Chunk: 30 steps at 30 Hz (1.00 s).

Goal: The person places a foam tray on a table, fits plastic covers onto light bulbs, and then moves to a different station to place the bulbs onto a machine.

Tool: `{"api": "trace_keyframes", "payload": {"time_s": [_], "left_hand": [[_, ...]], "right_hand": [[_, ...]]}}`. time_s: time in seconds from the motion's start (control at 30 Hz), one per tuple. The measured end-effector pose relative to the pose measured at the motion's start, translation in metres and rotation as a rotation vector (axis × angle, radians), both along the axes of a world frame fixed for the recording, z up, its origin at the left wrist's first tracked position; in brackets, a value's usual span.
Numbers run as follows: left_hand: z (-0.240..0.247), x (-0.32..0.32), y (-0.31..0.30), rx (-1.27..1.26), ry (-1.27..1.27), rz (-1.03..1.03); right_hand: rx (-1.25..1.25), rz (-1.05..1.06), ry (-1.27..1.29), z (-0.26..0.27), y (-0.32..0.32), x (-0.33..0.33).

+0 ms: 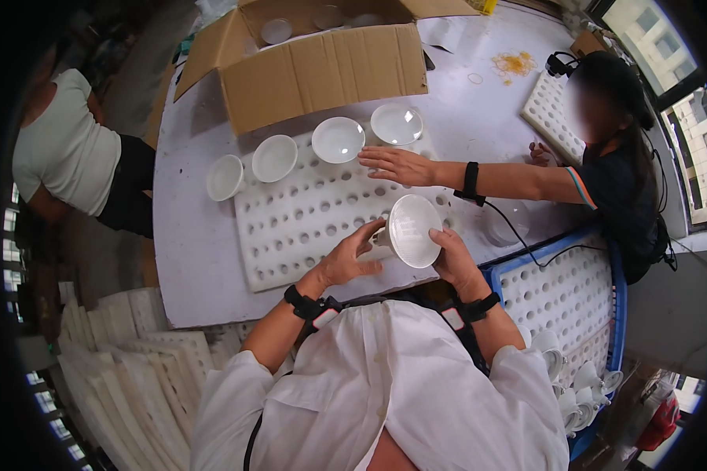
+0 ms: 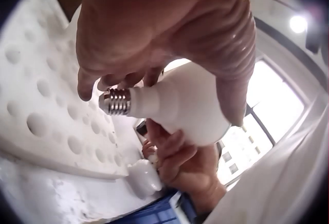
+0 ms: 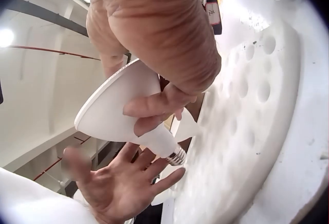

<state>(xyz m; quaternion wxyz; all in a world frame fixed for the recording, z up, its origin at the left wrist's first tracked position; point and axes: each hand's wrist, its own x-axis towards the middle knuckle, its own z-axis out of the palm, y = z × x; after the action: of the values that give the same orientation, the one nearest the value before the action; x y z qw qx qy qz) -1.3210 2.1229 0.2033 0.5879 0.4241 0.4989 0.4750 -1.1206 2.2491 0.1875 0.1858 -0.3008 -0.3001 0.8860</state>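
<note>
My right hand (image 1: 457, 263) holds a white reflector light bulb (image 1: 415, 230) by its wide head, fingers on the back of the cone and thumb at the face's rim. In the left wrist view, the bulb's metal screw base (image 2: 115, 101) points left. My left hand (image 1: 344, 259) is beside the base end, its fingers spread and loosely bent; the right wrist view shows its open palm (image 3: 123, 183). Beyond both hands lies a white foam tray (image 1: 253, 271) with rows of holes. Four similar bulbs, including one bulb (image 1: 275, 158), stand face up along its far side.
Another person's hand (image 1: 401, 167) reaches over the tray from the right. A cardboard box (image 1: 322, 74) with bulbs inside stands behind. At right, a blue crate (image 1: 619, 314) holds foam and several bulbs (image 1: 585, 392). Foam sheets (image 1: 126, 385) are stacked at lower left.
</note>
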Motion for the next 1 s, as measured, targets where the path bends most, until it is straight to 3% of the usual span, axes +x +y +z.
{"api": "trace_keyframes", "payload": {"time_s": [0.17,0.23,0.33,0.47,0.53,0.6,0.67,0.73,0.87,1.0], "left_hand": [[0.002,0.012,0.008,-0.013,0.007,0.139],[0.009,0.015,0.011,-0.099,0.017,0.213],[0.002,0.018,0.012,-0.124,-0.108,0.293],[-0.004,0.015,0.017,-0.139,-0.060,0.233],[0.003,0.008,0.020,-0.087,0.284,0.059],[0.008,-0.019,0.026,-0.120,0.268,0.120],[0.051,-0.045,0.055,-0.087,0.876,0.183],[0.022,-0.080,0.085,0.031,1.387,0.194],[0.010,-0.098,0.139,-0.161,1.658,0.020],[-0.004,-0.108,0.166,-0.170,1.551,-0.109]], "right_hand": [[0.244,-0.014,-0.116,0.011,-0.001,-0.012],[0.515,0.085,-0.335,0.018,-0.002,-0.016],[0.454,0.085,-0.286,0.023,-0.005,-0.020],[0.484,0.017,-0.230,0.000,-0.008,-0.017],[0.262,0.001,-0.101,-0.010,-0.008,-0.013],[0.188,-0.042,-0.069,-0.014,-0.006,-0.004],[0.119,-0.087,-0.033,-0.012,-0.003,0.006],[0.178,-0.093,-0.091,-0.010,-0.001,0.018],[0.182,-0.136,-0.128,-0.018,-0.002,0.031],[0.123,-0.180,-0.132,-0.021,0.001,0.045]]}}
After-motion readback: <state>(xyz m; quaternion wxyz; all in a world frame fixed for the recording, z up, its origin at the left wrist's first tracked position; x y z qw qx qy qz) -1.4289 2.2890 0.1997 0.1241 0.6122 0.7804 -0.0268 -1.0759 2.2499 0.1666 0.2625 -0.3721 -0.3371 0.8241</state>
